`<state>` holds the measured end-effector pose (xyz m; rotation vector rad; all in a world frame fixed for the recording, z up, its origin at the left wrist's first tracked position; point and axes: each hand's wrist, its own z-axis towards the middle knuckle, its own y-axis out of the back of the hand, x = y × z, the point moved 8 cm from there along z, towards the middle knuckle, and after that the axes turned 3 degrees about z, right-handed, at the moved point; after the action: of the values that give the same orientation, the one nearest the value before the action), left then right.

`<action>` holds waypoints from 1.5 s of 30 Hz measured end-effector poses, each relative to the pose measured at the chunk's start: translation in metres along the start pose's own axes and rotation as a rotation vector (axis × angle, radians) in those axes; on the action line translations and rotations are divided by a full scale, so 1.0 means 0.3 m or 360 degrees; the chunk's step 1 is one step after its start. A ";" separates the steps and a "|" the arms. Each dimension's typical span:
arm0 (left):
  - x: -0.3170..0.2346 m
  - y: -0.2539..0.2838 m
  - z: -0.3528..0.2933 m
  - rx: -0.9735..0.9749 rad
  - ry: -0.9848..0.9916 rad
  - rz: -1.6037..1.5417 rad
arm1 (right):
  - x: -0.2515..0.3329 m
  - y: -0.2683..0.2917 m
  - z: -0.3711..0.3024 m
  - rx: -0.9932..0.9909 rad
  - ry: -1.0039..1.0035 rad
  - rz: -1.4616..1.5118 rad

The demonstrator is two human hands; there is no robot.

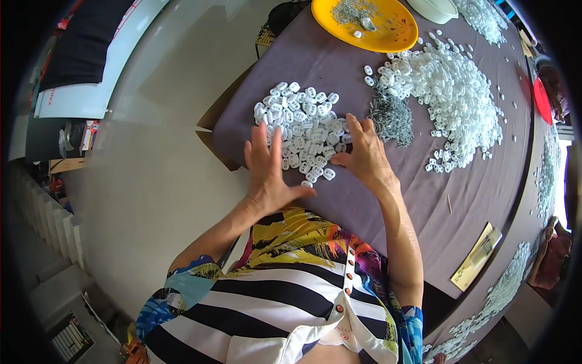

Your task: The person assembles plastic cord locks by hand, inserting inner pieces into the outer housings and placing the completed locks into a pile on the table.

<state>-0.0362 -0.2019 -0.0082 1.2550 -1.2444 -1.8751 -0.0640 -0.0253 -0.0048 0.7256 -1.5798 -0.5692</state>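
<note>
A loose pile of small white oval plastic pieces (303, 130), many with dark marks on top, is spread on the cloth-covered table (412, 206) in front of me. My left hand (267, 173) is at the pile's left near edge, fingers stretched and thumb pointing right. My right hand (367, 155) curves along the right edge, thumb and fingers apart, its fingertips at the outermost pieces. Neither hand holds a piece that I can see. Just beyond my right hand is a heap of thin grey metal pins (391, 115).
A larger heap of white pieces (454, 100) spreads to the right. At the far side stand a yellow plate (397, 36) with metal bits and a white bowl (433, 8). A yellow card (476, 258) and a thin stick (449, 204) lie right. Cardboard flaps (225, 103) jut at the left edge.
</note>
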 end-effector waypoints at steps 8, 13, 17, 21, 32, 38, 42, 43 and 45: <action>0.014 -0.019 0.033 -0.0136 0.0038 0.0148 | 0.065 -0.034 0.062 -0.0031 0.0114 0.0021; 0.069 -0.010 0.087 -0.0199 0.0102 0.0150 | 0.104 -0.058 0.094 0.0007 0.0289 0.0081; 0.105 -0.003 0.124 -0.0274 0.0010 0.0128 | 0.095 -0.006 0.126 -0.0081 0.0343 0.0001; 0.115 0.020 0.162 -0.0281 -0.0054 -0.0013 | 0.077 0.028 0.174 -0.0157 0.0198 -0.0150; 0.153 0.006 0.228 -0.0248 -0.0222 -0.0279 | 0.146 -0.051 0.225 -0.0121 0.0373 -0.0120; 0.138 0.046 0.271 -0.0221 -0.0364 -0.0580 | 0.175 -0.073 0.206 -0.0201 0.0614 0.0065; 0.171 0.050 0.286 -0.0245 -0.0375 -0.0918 | 0.219 -0.027 0.147 -0.0331 0.0860 0.0047; 0.182 0.052 0.290 -0.0242 -0.0371 -0.0918 | 0.218 -0.016 0.130 -0.0328 0.0857 0.0049; 0.235 0.060 0.300 -0.0298 -0.0209 -0.1022 | 0.207 0.018 0.085 -0.0438 0.0796 -0.0125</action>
<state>-0.1477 -0.2326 -0.0078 1.5669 -0.7390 -2.4857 -0.0936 -0.0680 0.0379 0.6592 -0.9917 -0.5935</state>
